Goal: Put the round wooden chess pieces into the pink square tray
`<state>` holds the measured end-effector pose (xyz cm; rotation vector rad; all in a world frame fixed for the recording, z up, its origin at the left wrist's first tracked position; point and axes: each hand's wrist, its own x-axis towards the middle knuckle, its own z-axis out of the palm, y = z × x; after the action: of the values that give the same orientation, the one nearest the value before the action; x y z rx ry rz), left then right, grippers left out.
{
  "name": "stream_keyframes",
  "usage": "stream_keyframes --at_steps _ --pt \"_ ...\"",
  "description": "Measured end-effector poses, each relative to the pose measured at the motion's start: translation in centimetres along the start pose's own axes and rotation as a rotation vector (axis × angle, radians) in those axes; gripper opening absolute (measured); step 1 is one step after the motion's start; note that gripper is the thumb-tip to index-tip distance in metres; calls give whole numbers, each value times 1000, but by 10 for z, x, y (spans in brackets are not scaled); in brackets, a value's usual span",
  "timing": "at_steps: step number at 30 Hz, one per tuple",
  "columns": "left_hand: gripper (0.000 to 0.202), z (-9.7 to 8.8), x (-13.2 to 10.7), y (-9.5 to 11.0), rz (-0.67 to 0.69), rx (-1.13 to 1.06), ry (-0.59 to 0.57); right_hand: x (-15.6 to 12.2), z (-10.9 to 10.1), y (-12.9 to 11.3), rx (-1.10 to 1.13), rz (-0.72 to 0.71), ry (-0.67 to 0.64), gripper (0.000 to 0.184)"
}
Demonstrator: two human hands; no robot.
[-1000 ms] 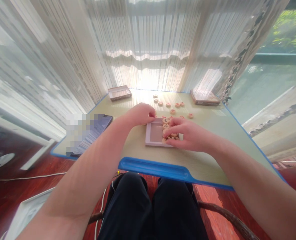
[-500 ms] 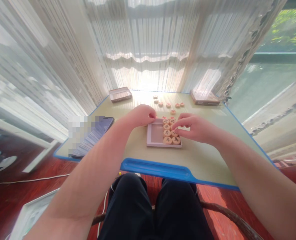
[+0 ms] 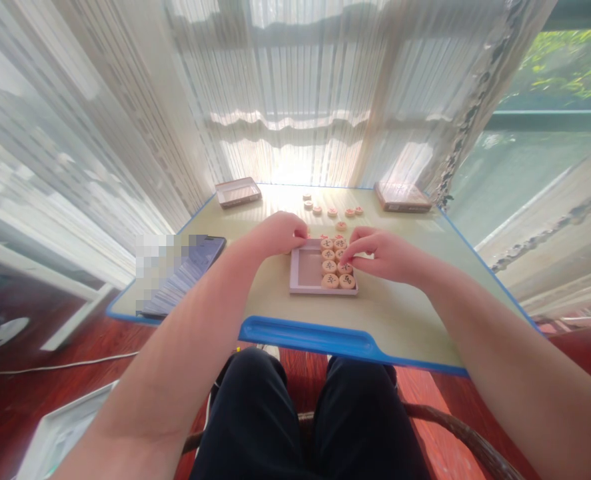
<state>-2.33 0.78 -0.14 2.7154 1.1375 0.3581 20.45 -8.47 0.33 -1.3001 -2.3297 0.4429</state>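
A shallow pale box (image 3: 296,280) sits on the table, its right side filled with rows of round Chinese chess pieces (image 3: 330,281) bearing black characters. The left part of the box shows bare floor. My left hand (image 3: 288,233) is closed at the box's far left corner, thumb and fingers pinching its rim. Over the right column, my right hand (image 3: 382,253) has its thumb and fingertips together on a Chinese chess piece (image 3: 345,268) lying in the box. Its fingers partly cover the neighbouring piece. Red-marked pieces (image 3: 339,237) show just beyond the box's far edge.
Several loose pieces (image 3: 332,212) lie farther back. A box lid (image 3: 238,192) rests at the back left, a flat box (image 3: 404,197) at the back right. A phone (image 3: 216,249) lies to the left. A blue tray edge (image 3: 310,337) lines the table's front.
The view has shifted slightly, moving the table and box a little to the left in the picture. Both hands keep nearly the same places at the box.
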Motion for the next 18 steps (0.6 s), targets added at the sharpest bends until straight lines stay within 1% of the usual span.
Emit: stream_keyframes --at_steps 6,12,14,18 --pt "20 0 -1 0 18 -2 1 -1 1 -2 -32 4 -8 16" --pt "20 0 -2 0 23 5 5 -2 -4 -5 -50 13 21 17" --pt "19 -1 -2 1 28 1 7 -3 -6 -9 -38 3 -16 17" --pt "19 1 -2 -1 23 -2 19 -3 -9 -13 -9 -13 -151 15"
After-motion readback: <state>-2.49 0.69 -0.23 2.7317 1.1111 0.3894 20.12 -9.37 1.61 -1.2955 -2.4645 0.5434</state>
